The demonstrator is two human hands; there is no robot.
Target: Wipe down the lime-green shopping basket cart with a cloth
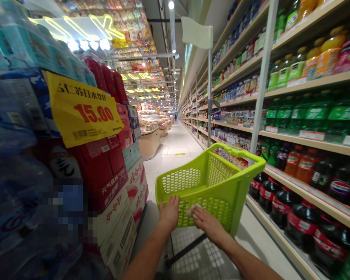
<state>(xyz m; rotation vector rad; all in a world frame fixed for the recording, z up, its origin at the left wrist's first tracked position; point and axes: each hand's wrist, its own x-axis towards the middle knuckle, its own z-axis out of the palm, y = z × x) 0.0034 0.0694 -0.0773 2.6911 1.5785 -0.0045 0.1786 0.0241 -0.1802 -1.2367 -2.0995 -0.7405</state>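
Both of your hands rest on the near wall of the one lime-green perforated plastic shopping cart [210,182], which sits in the lower centre of the frame, rolling space ahead of it down the white-tiled aisle floor [175,146]. Your left hand [169,212] lies flat against the mesh with fingers together and pointing up, gripping nothing. Your right hand [207,222], just beside it, presses a small crumpled white cloth [192,210] against the same wall; the fingers are laid over the cloth rather than curled around it. The two hands are near each other but not touching. At the left of the frame one yellow paper price sign [83,112] reading 15.00 hangs on stacked red and white cardboard drink cartons [116,186]. Along the right, four tiers of beige shelving [309,83] are visible, carrying green, orange and dark plastic soda bottles [282,204], too many and too blurred to count. One white blank flag sign [196,33] stands in the upper centre.
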